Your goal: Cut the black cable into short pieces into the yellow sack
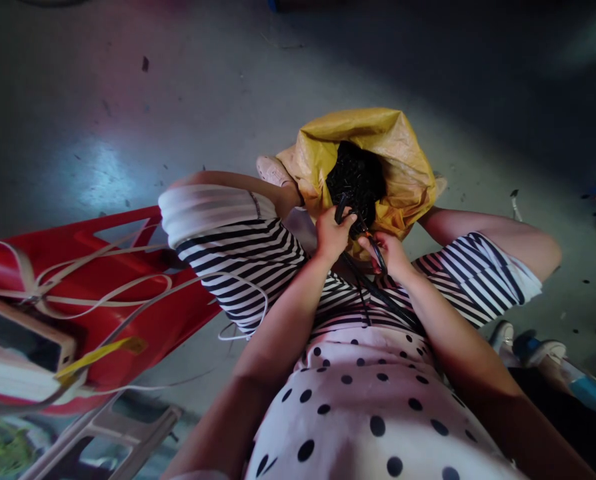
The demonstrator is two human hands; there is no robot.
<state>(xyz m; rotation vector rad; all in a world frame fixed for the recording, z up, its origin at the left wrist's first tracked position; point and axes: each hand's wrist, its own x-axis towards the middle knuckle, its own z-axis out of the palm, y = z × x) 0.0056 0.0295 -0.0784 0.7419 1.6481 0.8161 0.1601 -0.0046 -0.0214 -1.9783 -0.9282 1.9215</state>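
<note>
Both hands, left hand [332, 235] and right hand [389, 255], around black cables [373, 283] (just below yellow sack [408, 167]).

Yellow sack [403, 160] – black cables [357, 179] – red stool [143, 313]

Both hands [361, 243] on black cable [373, 283]

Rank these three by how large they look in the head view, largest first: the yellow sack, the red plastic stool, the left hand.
1. red plastic stool, though it sits nearer the camera than the sack, which may inflate it.
2. yellow sack.
3. left hand, gripping black cables with the right hand.
</note>
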